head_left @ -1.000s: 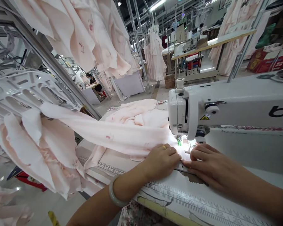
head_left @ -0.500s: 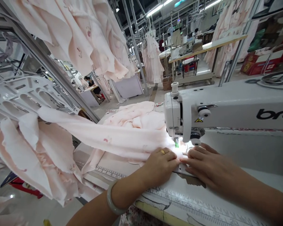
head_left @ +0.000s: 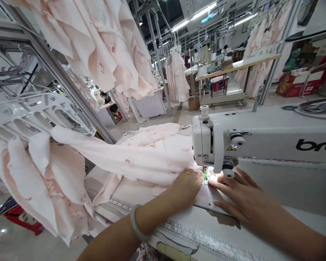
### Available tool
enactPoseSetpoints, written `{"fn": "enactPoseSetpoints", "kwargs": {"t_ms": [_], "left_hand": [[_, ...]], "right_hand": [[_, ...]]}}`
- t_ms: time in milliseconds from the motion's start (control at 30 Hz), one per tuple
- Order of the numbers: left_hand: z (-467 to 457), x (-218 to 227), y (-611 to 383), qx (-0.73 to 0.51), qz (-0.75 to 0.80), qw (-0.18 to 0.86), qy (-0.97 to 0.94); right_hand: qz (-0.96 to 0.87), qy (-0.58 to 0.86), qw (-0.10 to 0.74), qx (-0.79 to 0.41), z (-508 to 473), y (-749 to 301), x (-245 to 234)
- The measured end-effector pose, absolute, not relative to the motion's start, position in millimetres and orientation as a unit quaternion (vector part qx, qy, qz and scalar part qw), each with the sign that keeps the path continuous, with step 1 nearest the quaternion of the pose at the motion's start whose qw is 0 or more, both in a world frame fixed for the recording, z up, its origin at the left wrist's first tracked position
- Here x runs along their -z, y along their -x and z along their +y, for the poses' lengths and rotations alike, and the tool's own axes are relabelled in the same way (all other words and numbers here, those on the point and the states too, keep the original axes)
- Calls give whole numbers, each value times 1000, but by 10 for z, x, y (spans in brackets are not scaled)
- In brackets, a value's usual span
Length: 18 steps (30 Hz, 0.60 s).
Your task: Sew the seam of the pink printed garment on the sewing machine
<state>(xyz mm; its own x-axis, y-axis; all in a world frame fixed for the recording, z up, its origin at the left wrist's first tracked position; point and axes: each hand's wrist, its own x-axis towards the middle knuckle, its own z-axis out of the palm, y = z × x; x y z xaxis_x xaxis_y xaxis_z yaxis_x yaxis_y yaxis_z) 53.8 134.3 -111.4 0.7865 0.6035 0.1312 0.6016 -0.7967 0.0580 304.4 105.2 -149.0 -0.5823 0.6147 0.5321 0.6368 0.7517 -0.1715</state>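
A pale pink garment (head_left: 141,159) stretches from a white hanging rack (head_left: 35,112) at the left across the table to the needle of a white sewing machine (head_left: 260,141). My left hand (head_left: 186,188), with a ring and a jade bangle, presses the fabric edge flat just left of the presser foot (head_left: 205,175). My right hand (head_left: 239,197) lies flat on the fabric and the machine bed, fingertips right beside the foot. The needle area is brightly lit; the seam under my fingers is hidden.
A printed ruler (head_left: 206,239) runs along the table's front edge. More pink garments (head_left: 105,47) hang overhead and bunch at the left. Metal posts (head_left: 70,90) stand behind. Another person (head_left: 108,101) sits at a far table. Red boxes (head_left: 301,81) sit at the back right.
Both hands have slid forward toward the presser foot with the fabric. My right hand's fingers have spread flatter. The view has shifted slightly.
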Motion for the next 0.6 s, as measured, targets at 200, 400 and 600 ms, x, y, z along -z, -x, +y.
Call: {"fn": "enactPoseSetpoints", "kwargs": {"t_ms": [200,400,600], "left_hand": [[1397,1155,-526,-85,317,11,-944],[1366,1139,-516,-98,322,19,-941],[1345,1131,-532,-106,339,-15,-935]], "right_hand": [[-889,350,295,18,1093,-3066,1496],[-888,355,292,-4,1105,-3071,1471],[-886,342,312,32,1130,-3052,1475]]}}
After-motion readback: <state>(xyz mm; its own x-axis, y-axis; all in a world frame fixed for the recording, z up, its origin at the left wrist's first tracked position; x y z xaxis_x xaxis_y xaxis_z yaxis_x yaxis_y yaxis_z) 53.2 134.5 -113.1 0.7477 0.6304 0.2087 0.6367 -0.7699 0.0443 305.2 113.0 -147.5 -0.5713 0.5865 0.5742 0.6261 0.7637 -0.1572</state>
